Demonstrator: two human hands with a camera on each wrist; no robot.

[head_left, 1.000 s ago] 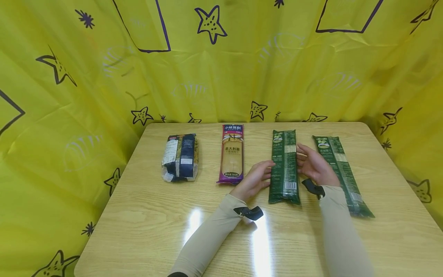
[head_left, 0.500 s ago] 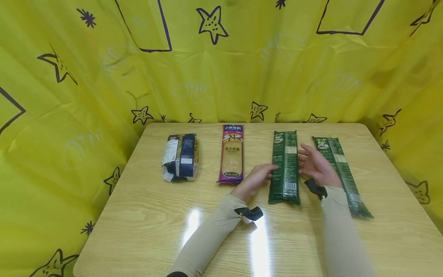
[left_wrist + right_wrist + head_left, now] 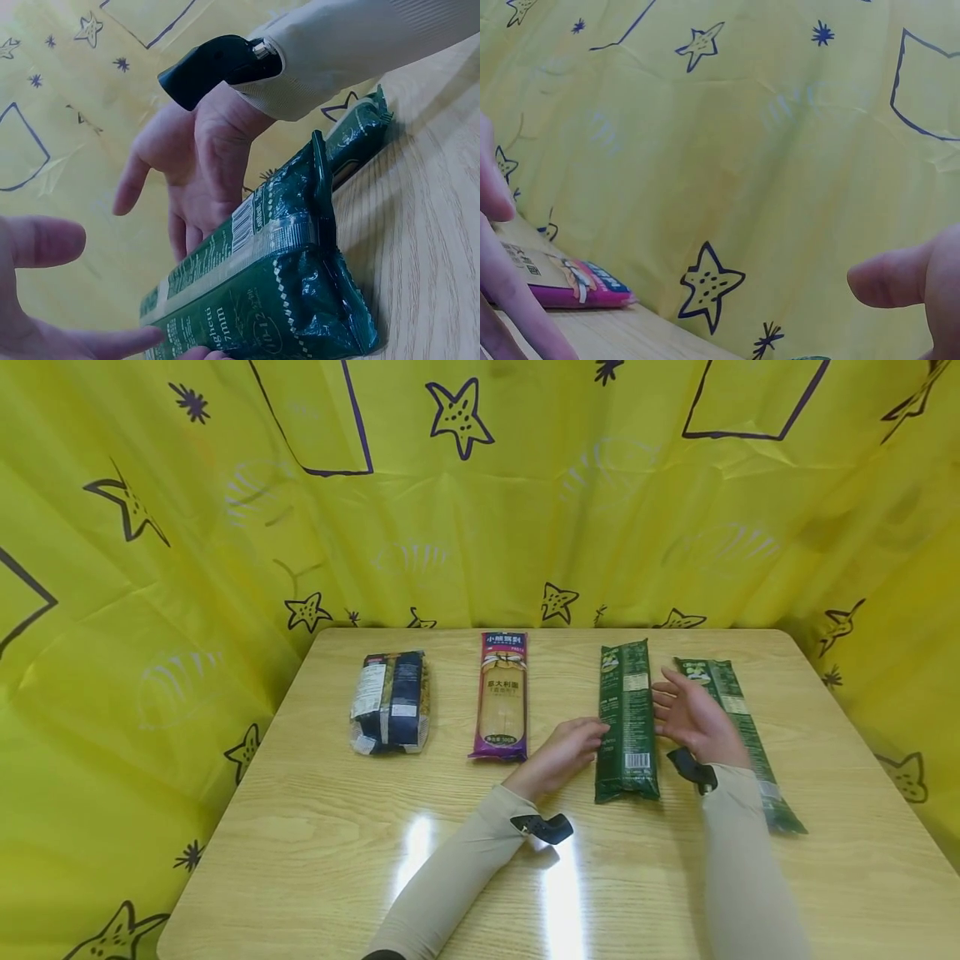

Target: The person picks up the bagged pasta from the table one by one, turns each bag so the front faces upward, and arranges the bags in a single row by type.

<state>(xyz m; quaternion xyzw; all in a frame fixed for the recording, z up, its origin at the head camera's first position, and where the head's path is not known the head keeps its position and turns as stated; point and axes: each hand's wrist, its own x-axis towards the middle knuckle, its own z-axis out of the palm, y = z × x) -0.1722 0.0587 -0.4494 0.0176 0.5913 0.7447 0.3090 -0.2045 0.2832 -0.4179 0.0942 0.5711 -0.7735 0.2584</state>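
A green spaghetti packet (image 3: 628, 722) lies upright in the head view, between both hands. My left hand (image 3: 567, 753) touches its left edge with extended fingers, the thumb standing apart in the left wrist view. My right hand (image 3: 699, 720) is beside its right edge, fingers extended and slightly bent; contact there is hard to tell. Close up, the packet's clear seam and crimped end (image 3: 349, 300) show in the left wrist view. A second green packet (image 3: 750, 735) lies slanted to the right, partly hidden by the right hand and sleeve.
Left of the hands lies a purple-ended pasta packet (image 3: 503, 697). Farther left is a navy bag of pasta (image 3: 390, 702). All rest on a wooden table (image 3: 315, 843), with a yellow star-patterned curtain (image 3: 510, 527) behind its far edge.
The green packet between the hands has shifted slightly to the right, its top turning a little rightward. Both hands have moved slightly right with it. The other packets stay in place.
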